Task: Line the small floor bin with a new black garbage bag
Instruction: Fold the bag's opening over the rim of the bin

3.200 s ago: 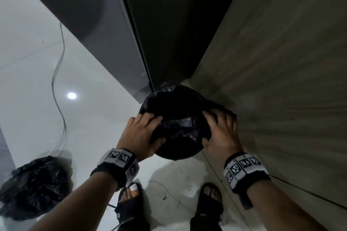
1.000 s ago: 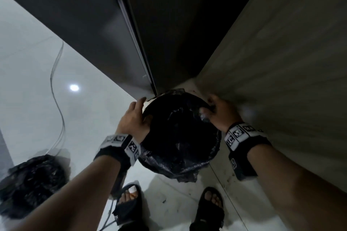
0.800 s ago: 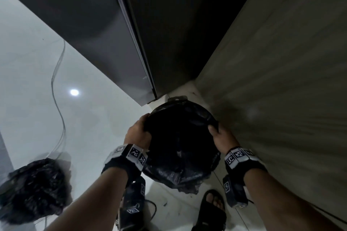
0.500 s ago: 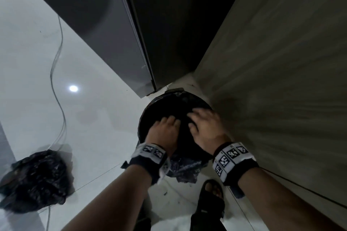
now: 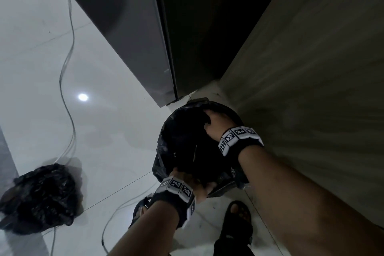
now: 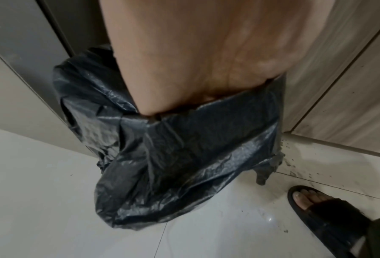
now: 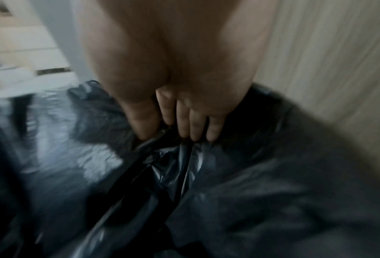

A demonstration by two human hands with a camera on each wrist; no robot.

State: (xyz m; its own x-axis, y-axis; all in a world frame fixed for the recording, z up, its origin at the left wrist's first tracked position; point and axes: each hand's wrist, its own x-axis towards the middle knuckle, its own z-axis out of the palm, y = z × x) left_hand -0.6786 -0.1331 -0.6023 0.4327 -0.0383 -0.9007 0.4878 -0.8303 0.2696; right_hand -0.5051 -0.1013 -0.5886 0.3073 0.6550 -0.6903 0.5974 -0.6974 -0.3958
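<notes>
The small floor bin stands in the corner between a grey appliance and a wood panel. The new black garbage bag lies inside it and is folded down over its outside. My left hand is at the near rim; its palm shows, and its fingers are hidden behind the bag's folded edge, hooked over that rim. My right hand reaches in at the far side. There its thumb and fingers pinch a fold of the bag.
A full, crumpled black bag sits on the white tile floor at the left, beside a thin cable. The grey appliance and wood panel close in the bin. My sandalled feet stand just in front of it.
Half a second ago both hands pressed side by side into the middle of the bin. The left hand has since drawn back to the near rim, and the right has moved to the far side.
</notes>
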